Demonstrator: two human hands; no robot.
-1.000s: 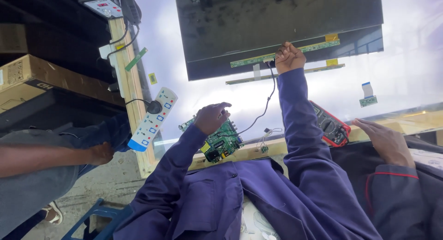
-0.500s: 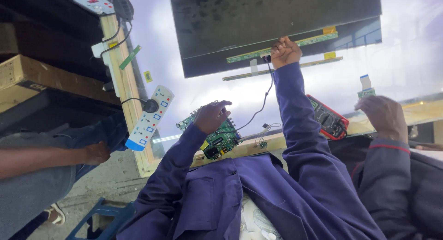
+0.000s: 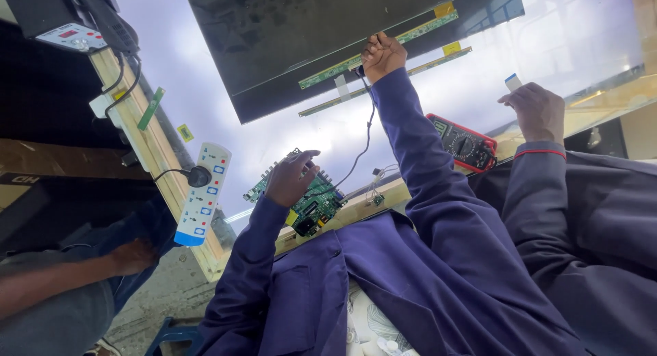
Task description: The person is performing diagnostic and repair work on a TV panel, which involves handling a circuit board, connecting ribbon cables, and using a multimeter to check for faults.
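Observation:
My left hand point(image 3: 291, 178) rests with loose fingers on a green circuit board point(image 3: 316, 204) at the near edge of a lit white table point(image 3: 287, 133). My right hand point(image 3: 383, 55) reaches far out with its fingers closed on a black probe. It presses the probe against a thin green strip board point(image 3: 328, 72) on the edge of a large dark display panel point(image 3: 301, 34). A black lead point(image 3: 363, 147) runs from that hand back toward the circuit board. Both arms are in dark blue sleeves.
A red and black multimeter point(image 3: 462, 144) lies on the table to the right. A co-worker's hand point(image 3: 537, 109) beside it holds a white ribbon cable point(image 3: 513, 81). A white power strip point(image 3: 202, 192) hangs on a wooden beam point(image 3: 147, 140). Another person's arm point(image 3: 68, 281) is at lower left.
The co-worker's hand on the right has lifted off the table and moved farther away, now holding the ribbon cable. My two hands have stayed on the board and the strip.

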